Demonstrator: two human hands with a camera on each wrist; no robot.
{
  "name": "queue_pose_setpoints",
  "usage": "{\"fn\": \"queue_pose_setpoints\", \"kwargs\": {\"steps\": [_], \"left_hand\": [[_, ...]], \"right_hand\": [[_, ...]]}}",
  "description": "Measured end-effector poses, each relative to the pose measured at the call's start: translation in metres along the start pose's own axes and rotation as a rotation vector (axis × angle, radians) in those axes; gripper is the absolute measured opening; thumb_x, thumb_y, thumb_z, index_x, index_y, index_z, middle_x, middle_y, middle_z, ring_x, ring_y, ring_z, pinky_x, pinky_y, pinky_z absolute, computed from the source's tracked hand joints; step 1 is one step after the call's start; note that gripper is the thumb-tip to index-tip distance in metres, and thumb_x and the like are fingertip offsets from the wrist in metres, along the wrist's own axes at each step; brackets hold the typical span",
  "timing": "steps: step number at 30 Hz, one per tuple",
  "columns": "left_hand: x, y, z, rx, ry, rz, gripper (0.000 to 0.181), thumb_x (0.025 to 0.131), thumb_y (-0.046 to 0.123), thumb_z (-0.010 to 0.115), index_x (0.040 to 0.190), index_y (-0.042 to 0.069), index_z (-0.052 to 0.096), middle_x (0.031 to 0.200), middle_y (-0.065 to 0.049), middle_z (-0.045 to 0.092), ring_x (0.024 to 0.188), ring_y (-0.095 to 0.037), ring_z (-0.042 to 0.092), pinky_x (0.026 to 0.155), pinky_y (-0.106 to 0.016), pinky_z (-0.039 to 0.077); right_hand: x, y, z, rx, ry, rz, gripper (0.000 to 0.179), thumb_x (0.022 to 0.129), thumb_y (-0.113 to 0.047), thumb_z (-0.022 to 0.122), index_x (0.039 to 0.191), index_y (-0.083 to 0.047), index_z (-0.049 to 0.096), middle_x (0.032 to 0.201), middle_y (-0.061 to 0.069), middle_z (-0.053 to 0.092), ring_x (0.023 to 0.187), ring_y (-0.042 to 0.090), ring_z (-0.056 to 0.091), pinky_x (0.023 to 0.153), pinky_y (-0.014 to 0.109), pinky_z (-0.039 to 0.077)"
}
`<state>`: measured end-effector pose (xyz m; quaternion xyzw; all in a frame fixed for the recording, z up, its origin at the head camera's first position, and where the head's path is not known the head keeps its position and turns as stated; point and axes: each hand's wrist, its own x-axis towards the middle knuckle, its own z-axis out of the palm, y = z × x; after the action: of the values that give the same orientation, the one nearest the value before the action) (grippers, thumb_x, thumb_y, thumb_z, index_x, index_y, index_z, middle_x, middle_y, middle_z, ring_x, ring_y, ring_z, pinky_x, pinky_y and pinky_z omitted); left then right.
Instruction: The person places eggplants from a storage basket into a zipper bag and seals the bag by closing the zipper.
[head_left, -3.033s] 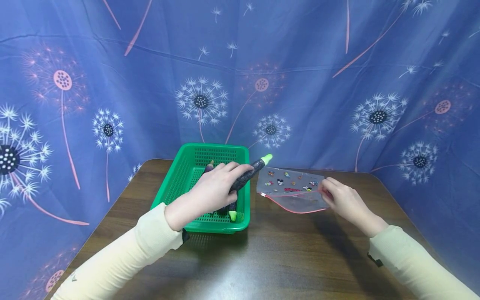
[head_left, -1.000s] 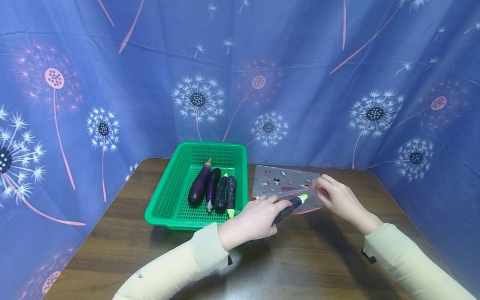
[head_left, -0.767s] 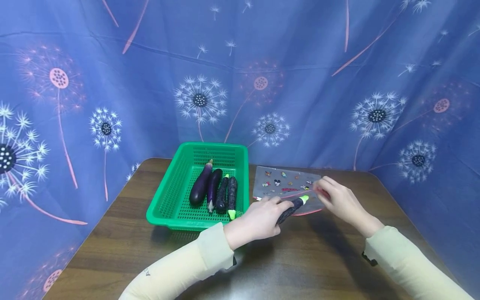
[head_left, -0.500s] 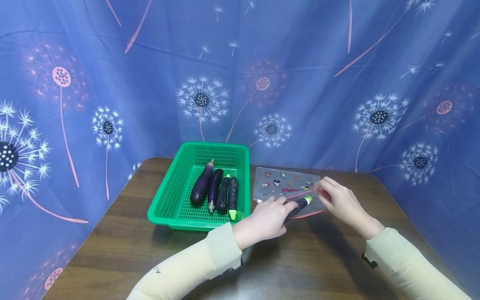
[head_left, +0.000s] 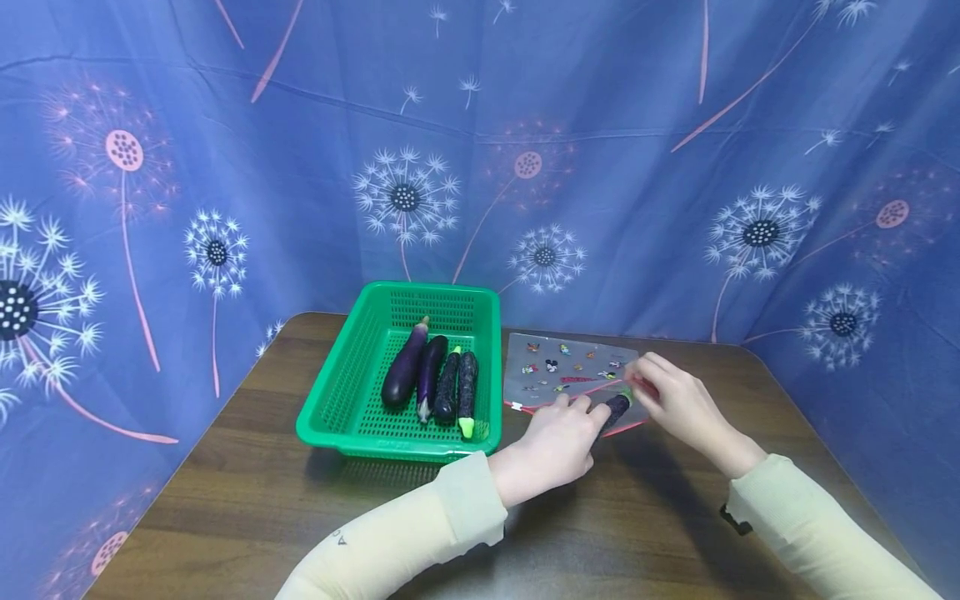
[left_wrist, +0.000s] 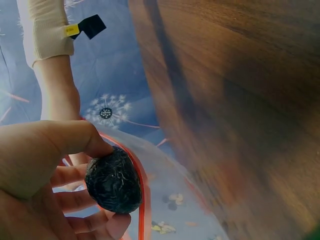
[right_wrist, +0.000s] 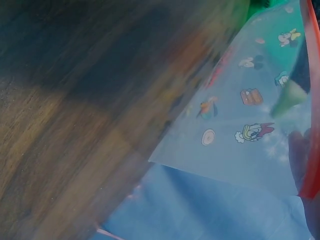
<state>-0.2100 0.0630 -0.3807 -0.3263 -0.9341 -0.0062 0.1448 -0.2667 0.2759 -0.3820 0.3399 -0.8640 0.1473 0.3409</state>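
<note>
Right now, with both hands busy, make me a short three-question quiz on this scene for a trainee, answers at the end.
1. How many vegetables lie in the green basket?
2. True or false: the right grip is holding the basket's rim.
3. Which end of the held vegetable in the left grip is at the clear bag?
a) the green-tipped end
b) the end without green

Key:
1. Four.
2. False; it pinches the bag's edge.
3. a; the green tip shows through the film.
</note>
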Motion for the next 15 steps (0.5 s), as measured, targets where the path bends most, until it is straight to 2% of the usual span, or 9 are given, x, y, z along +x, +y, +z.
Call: {"fn": "queue_pose_setpoints", "kwargs": {"steps": [6,15], "left_hand": [[0.004,0.005,0.001,0.012,-0.029,0.002,0.050,0.074,0.036,0.076,0.117,0.025,0.053,0.100,0.006,0.059,0.088,-0.017,0.057,0.049,-0.025,0.044],[0.007,0.016,0.006,0.096,-0.022,0.034,0.044,0.076,0.038,0.075,0.112,0.025,0.054,0.095,0.007,0.058,0.081,-0.014,0.055,0.047,-0.023,0.041]], "right_hand": [[0.000,-0.002,0.000,-0.005,0.000,0.010,0.018,0.075,-0.002,0.069,0.085,-0.015,0.061,0.080,-0.010,0.053,0.064,0.002,0.042,0.052,0.028,0.040],[0.001,-0.006,0.000,-0.009,-0.009,0.044,0.019,0.075,-0.001,0.066,0.084,-0.016,0.059,0.077,-0.010,0.050,0.062,0.003,0.041,0.051,0.028,0.038]]}}
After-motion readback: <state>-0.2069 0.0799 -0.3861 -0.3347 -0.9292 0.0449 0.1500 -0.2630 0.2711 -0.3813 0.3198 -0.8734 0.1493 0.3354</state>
